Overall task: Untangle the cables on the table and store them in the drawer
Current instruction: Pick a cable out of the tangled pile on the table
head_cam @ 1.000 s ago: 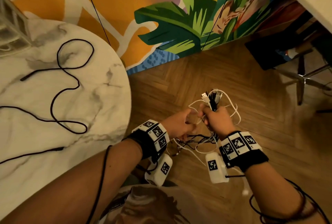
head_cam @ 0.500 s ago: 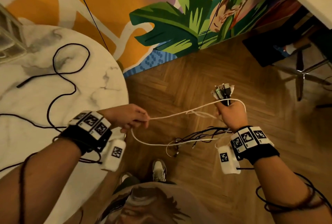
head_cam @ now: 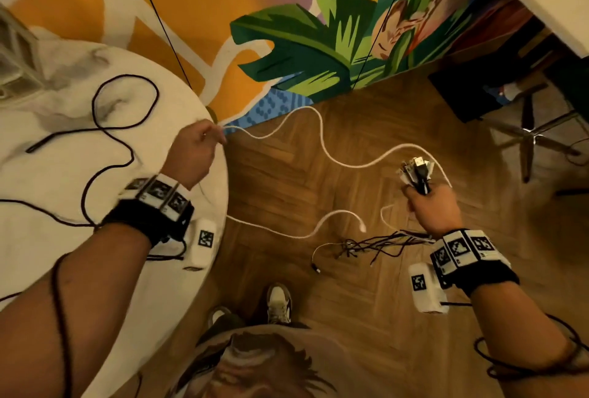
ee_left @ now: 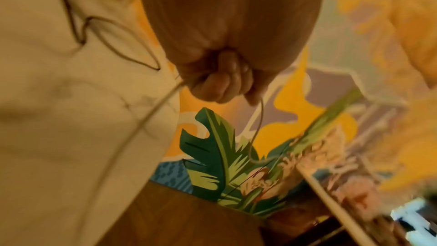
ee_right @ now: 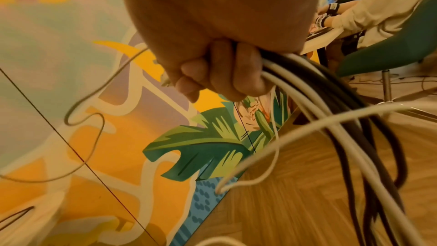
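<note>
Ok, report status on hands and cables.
Left hand pinches white cable over table edge. Right hand grips cable bundle, ends dangling tangled. Black cable on table.

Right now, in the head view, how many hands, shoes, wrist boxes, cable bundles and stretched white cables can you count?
Hands: 2, left hand, right hand
Shoes: 2
Wrist boxes: 2
Bundle: 1
White cable: 1
Total: 8

Marble-look table [head_cam: 63,174], wood parquet floor [head_cam: 318,180], smooth plastic cables [head_cam: 322,129].
</note>
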`<state>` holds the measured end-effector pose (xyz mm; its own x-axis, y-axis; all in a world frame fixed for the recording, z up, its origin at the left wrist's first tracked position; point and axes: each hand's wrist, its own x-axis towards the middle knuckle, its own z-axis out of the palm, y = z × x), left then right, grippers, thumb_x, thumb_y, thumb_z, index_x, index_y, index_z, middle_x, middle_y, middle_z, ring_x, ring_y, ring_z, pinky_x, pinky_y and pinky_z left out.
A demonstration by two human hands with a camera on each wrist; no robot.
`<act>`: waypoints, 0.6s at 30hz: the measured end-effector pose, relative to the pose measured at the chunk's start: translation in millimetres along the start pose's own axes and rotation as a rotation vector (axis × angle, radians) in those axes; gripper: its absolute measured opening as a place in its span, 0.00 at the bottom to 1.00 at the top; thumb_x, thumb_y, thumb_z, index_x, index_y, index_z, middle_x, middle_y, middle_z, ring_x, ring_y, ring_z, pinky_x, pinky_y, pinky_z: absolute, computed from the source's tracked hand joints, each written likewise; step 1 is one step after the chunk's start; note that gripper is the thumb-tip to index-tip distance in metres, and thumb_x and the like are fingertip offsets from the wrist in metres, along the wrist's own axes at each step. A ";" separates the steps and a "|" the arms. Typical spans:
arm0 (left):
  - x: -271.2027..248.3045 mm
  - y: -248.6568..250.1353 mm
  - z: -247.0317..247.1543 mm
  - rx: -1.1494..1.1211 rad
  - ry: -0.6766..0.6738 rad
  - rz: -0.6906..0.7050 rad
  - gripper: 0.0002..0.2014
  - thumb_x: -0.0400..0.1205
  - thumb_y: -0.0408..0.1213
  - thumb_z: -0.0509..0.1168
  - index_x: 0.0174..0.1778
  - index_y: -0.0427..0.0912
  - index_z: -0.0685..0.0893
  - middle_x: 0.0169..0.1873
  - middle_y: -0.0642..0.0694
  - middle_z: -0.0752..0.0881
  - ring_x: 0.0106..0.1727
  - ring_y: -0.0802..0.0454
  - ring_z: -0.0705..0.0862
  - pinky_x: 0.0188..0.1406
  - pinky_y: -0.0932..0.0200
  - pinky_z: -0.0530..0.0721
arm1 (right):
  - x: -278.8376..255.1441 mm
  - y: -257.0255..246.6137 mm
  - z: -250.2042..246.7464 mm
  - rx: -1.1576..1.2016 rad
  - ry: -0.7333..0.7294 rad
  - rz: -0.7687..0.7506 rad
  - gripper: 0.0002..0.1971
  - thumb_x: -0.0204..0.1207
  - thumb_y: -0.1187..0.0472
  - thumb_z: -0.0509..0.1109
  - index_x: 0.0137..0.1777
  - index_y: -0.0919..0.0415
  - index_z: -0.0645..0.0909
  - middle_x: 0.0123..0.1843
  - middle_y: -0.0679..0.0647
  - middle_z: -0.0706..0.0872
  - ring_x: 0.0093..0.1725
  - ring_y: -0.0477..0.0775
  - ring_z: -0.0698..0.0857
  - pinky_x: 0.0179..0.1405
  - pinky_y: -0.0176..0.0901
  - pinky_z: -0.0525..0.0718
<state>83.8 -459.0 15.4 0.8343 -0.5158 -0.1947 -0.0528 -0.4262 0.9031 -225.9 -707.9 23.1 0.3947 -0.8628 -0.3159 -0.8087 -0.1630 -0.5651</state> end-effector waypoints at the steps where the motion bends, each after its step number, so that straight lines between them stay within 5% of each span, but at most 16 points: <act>1: 1.5 -0.3 2.6 -0.040 0.060 -0.007 0.12 0.82 0.35 0.56 0.33 0.48 0.77 0.20 0.49 0.70 0.19 0.54 0.66 0.19 0.67 0.63 | -0.4 -0.4 -1.0 -0.019 -0.018 -0.002 0.19 0.78 0.58 0.69 0.24 0.62 0.78 0.21 0.52 0.80 0.24 0.49 0.78 0.24 0.38 0.68; 4: 8.6 3.2 0.7 -0.265 0.237 -0.061 0.10 0.77 0.41 0.56 0.30 0.51 0.75 0.19 0.54 0.71 0.19 0.56 0.67 0.19 0.64 0.63 | -4.3 3.1 -2.4 -0.143 -0.190 -0.001 0.17 0.76 0.59 0.70 0.25 0.59 0.78 0.23 0.53 0.82 0.25 0.50 0.79 0.25 0.39 0.71; 6: 13.0 6.3 4.0 -0.238 0.177 -0.005 0.10 0.79 0.42 0.55 0.31 0.50 0.75 0.20 0.52 0.70 0.19 0.53 0.66 0.18 0.66 0.62 | -7.5 6.0 -1.2 -0.199 -0.264 0.011 0.16 0.76 0.60 0.70 0.25 0.57 0.77 0.22 0.52 0.81 0.24 0.49 0.79 0.25 0.39 0.71; 10: 8.2 -11.9 30.2 0.099 -0.084 0.039 0.13 0.86 0.37 0.53 0.36 0.47 0.77 0.27 0.43 0.77 0.28 0.45 0.76 0.32 0.51 0.76 | -13.4 -3.4 4.9 -0.154 -0.204 0.007 0.18 0.76 0.61 0.69 0.24 0.58 0.77 0.22 0.53 0.80 0.23 0.49 0.78 0.24 0.39 0.69; 12: 2.9 -32.0 40.2 0.450 -0.185 0.000 0.10 0.86 0.38 0.54 0.49 0.42 0.81 0.43 0.37 0.84 0.45 0.39 0.82 0.47 0.47 0.77 | -12.3 -8.9 8.0 -0.133 -0.162 -0.002 0.17 0.75 0.61 0.69 0.24 0.59 0.77 0.23 0.54 0.81 0.24 0.51 0.79 0.24 0.39 0.71; 14: -3.8 -45.6 47.2 0.697 -0.263 -0.082 0.15 0.85 0.37 0.57 0.67 0.39 0.76 0.61 0.34 0.79 0.61 0.35 0.79 0.60 0.46 0.76 | -10.4 -15.5 7.5 -0.094 -0.112 -0.016 0.16 0.74 0.60 0.70 0.24 0.60 0.78 0.24 0.57 0.83 0.26 0.55 0.81 0.26 0.42 0.75; 18: -18.7 -39.3 64.2 0.729 -0.288 -0.021 0.21 0.82 0.39 0.61 0.73 0.43 0.72 0.68 0.38 0.73 0.66 0.39 0.75 0.67 0.45 0.74 | -9.7 -33.1 -3.0 -0.015 0.002 -0.053 0.13 0.73 0.59 0.70 0.31 0.65 0.82 0.30 0.64 0.85 0.30 0.63 0.84 0.33 0.50 0.81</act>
<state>35.1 -480.3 -41.0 0.6693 -0.6323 -0.3901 -0.4692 -0.7668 0.4379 -204.3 -695.6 47.2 0.4360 -0.8537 -0.2847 -0.7934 -0.2153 -0.5694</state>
